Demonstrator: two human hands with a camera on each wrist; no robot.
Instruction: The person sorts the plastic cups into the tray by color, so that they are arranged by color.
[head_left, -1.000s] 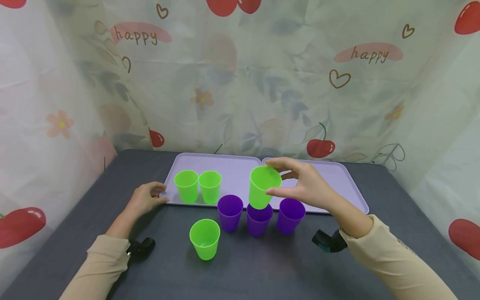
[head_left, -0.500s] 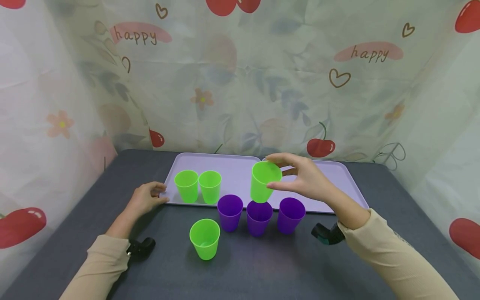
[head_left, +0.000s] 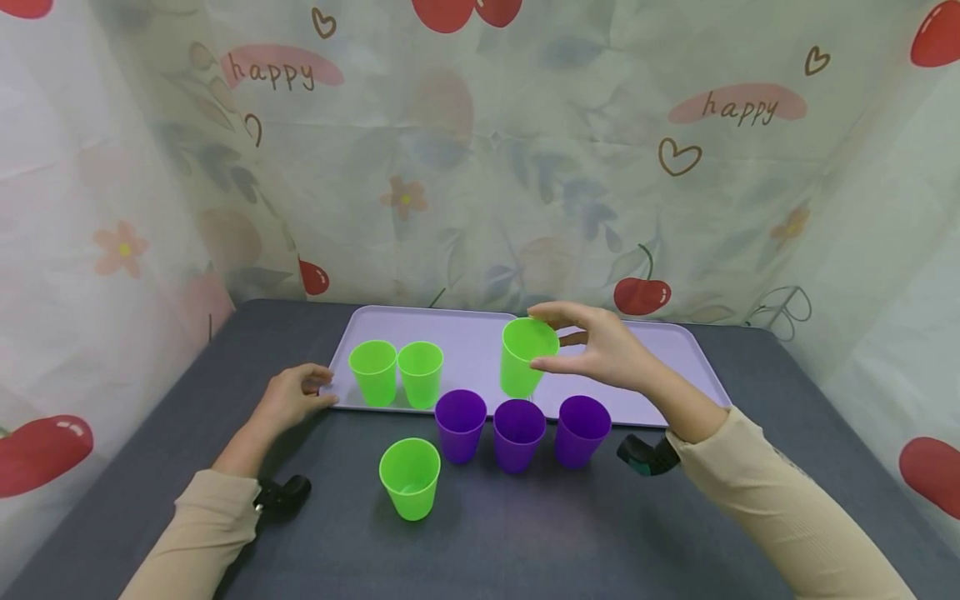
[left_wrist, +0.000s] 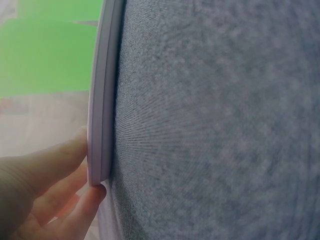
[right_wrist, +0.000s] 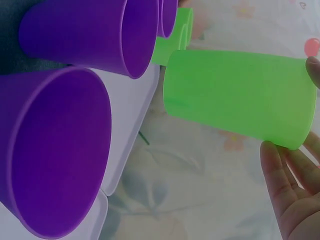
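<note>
My right hand (head_left: 603, 346) holds a green cup (head_left: 522, 360) by its rim, thumb on the near side and fingers on the far side. In the head view this cup appears above the middle purple cup (head_left: 517, 437); the right wrist view shows its whole side (right_wrist: 235, 97). At the left tray's (head_left: 468, 350) near-left corner, my left hand (head_left: 288, 396) grips the rim between thumb and fingers. Two green cups (head_left: 372, 375) (head_left: 421, 377) stand upright on that tray.
Two more purple cups (head_left: 460, 425) (head_left: 582, 432) flank the middle one, in front of the trays. Another green cup (head_left: 410, 483) stands nearer on the dark tabletop (head_left: 525, 542). A second lilac tray (head_left: 660, 367) adjoins on the right. Patterned cloth (head_left: 495, 167) hangs behind.
The held green cup has risen and moved farther back, uncovering the middle purple cup's rim. My left hand stays at the tray corner, and the standing cups have not moved.
</note>
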